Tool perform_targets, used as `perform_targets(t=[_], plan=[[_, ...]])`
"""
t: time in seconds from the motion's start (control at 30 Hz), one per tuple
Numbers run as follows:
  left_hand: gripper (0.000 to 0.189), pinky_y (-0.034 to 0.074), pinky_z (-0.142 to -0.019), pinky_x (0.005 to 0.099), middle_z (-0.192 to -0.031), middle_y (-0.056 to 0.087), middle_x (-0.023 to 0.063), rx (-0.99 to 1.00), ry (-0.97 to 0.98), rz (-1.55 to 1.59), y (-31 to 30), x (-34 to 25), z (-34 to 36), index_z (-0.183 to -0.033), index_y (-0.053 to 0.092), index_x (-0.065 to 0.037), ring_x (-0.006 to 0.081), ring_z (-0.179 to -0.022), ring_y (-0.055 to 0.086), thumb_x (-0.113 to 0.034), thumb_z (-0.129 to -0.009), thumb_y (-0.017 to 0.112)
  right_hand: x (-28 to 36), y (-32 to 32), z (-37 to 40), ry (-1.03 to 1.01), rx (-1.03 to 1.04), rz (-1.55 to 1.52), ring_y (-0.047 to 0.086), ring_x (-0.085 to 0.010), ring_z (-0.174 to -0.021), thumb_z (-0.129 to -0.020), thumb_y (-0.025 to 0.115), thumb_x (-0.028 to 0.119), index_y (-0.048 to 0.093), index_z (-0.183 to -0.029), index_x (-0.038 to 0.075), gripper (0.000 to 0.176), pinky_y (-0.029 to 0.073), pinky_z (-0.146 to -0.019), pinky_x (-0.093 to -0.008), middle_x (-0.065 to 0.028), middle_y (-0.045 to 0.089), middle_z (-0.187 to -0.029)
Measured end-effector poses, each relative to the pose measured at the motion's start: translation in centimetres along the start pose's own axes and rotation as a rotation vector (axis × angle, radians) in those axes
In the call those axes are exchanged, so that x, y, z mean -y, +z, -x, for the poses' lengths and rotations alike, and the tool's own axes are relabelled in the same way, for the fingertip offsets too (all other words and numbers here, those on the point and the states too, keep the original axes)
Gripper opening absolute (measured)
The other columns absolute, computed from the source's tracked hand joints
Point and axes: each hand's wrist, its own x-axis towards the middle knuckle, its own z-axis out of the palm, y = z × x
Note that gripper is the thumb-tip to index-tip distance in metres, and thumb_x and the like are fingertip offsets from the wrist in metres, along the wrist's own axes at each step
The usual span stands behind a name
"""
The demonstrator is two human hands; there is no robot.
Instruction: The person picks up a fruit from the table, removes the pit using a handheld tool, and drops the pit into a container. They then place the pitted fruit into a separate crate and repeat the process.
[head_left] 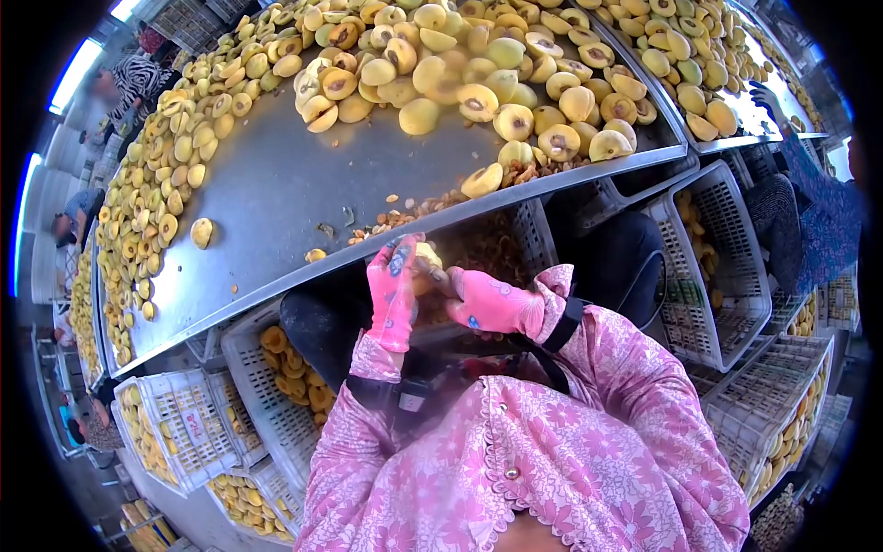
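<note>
Both hands wear pink gloves with printed patches and meet just below the table's front edge. My left hand is closed around a pale yellow peach half, holding it up by the fingertips. Close beside it, my right hand is closed, its fingertips against the fruit's lower side; whatever it grips is hidden. Beneath the hands a crate holds brown pits and scraps. On the metal table lie many halved yellow peaches, several with the pit still inside.
Loose pits lie along the table's raised front edge. A crate of peach halves stands left of my legs, more crates further left. At right are another crate and a co-worker in a blue patterned sleeve. Other people work at far left.
</note>
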Motion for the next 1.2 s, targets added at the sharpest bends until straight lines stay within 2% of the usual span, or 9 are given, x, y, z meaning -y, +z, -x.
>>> perform_targets(t=[0.07,0.27,0.47,0.67,0.77,1.03,1.13,1.17,1.2], plan=[[0.026,0.051,-0.072,0.0274,-0.092,0.066,0.0131,0.024,-0.009,-0.06,-0.3,0.2,-0.1,-0.102,0.062,0.004,0.0183,-0.079,0.065,-0.019,-0.09,0.058,-1.4,0.7,-0.8,-0.203,-0.131,0.289,0.061,-0.0257,-0.064,-0.084,0.052,0.018,0.047,-0.096,0.0,0.022,0.046,-0.052,-0.0351,-0.0143,0.056,-0.07],[0.026,0.051,-0.07,0.0265,-0.09,0.067,0.0136,0.105,-0.026,-0.078,-0.8,0.2,0.1,-0.1,0.062,0.002,0.0172,-0.077,0.064,-0.022,-0.09,0.057,-0.8,0.3,-0.1,0.101,0.164,-0.291,0.045,-0.0109,-0.047,-0.087,0.051,0.021,0.046,-0.09,0.004,0.018,0.042,-0.043,-0.0281,-0.0015,0.047,-0.065],[0.026,0.053,-0.071,0.0296,-0.09,0.067,0.0148,0.114,0.034,0.035,-0.8,1.0,0.0,-0.099,0.062,0.003,0.0197,-0.079,0.065,-0.021,-0.09,0.057,-2.5,0.5,-1.0,0.07,0.326,-0.53,0.045,-0.0088,-0.05,-0.087,0.052,0.022,0.046,-0.088,0.004,0.018,0.041,-0.044,-0.0257,-0.0011,0.048,-0.068],[0.027,0.054,-0.072,0.0318,-0.091,0.066,0.0161,0.187,-0.114,-0.007,-1.5,2.0,-0.2,-0.1,0.061,0.003,0.0224,-0.079,0.065,-0.021,-0.09,0.056,-2.2,0.9,-0.6,0.127,0.23,-0.334,0.043,-0.0063,-0.048,-0.086,0.054,0.021,0.047,-0.084,0.007,0.016,0.04,-0.042,-0.0228,0.0004,0.048,-0.067],[0.032,0.054,-0.071,0.0334,-0.094,0.065,0.017,0.144,-0.072,0.066,-1.1,2.4,-0.2,-0.105,0.059,0.003,0.0246,-0.08,0.065,-0.025,-0.091,0.054,-3.2,1.2,-0.8,0.087,0.388,-0.689,0.042,-0.0052,-0.048,-0.086,0.055,0.022,0.047,-0.083,0.008,0.016,0.035,-0.041,-0.0198,0.0021,0.047,-0.065],[0.049,0.055,-0.064,0.0409,-0.099,0.064,0.0175,0.042,-0.265,0.476,-1.5,0.8,0.1,-0.109,0.055,0.0,0.0295,-0.083,0.064,-0.045,-0.092,0.045,-2.2,0.3,2.2,-0.15,0.451,-0.787,0.042,-0.0038,-0.048,-0.084,0.059,0.019,0.052,-0.091,0.008,0.015,0.032,-0.042,-0.0187,0.0038,0.048,-0.063],[0.049,0.056,-0.061,0.0413,-0.1,0.064,0.0176,0.029,-0.042,0.365,-5.1,-2.6,1.7,-0.11,0.054,0.0,0.0302,-0.082,0.064,-0.045,-0.093,0.043,-3.2,0.5,1.5,-0.01,0.389,-0.712,0.042,-0.0057,-0.048,-0.083,0.059,0.018,0.052,-0.09,0.006,0.015,0.034,-0.042,-0.0205,0.0041,0.048,-0.064],[0.049,0.056,-0.061,0.0415,-0.1,0.064,0.0175,-0.07,0.036,0.278,-6.5,-4.3,2.8,-0.111,0.054,0.0,0.0303,-0.083,0.064,-0.044,-0.093,0.044,-8.4,3.2,-2.2,-0.218,0.116,-0.212,0.05,-0.0139,-0.05,-0.083,0.057,0.017,0.053,-0.092,0.004,0.016,0.04,-0.046,-0.0267,-0.003,0.055,-0.066],[0.048,0.056,-0.06,0.0416,-0.1,0.064,0.0173,-0.162,0.116,0.192,-8.0,-5.9,3.8,-0.112,0.055,0.001,0.0303,-0.084,0.064,-0.043,-0.093,0.045,-10.5,3.8,-3.1,-0.29,0.112,0.341,0.055,-0.0227,-0.059,-0.084,0.054,0.016,0.053,-0.093,0.002,0.016,0.043,-0.052,-0.0331,-0.0101,0.058,-0.071]])
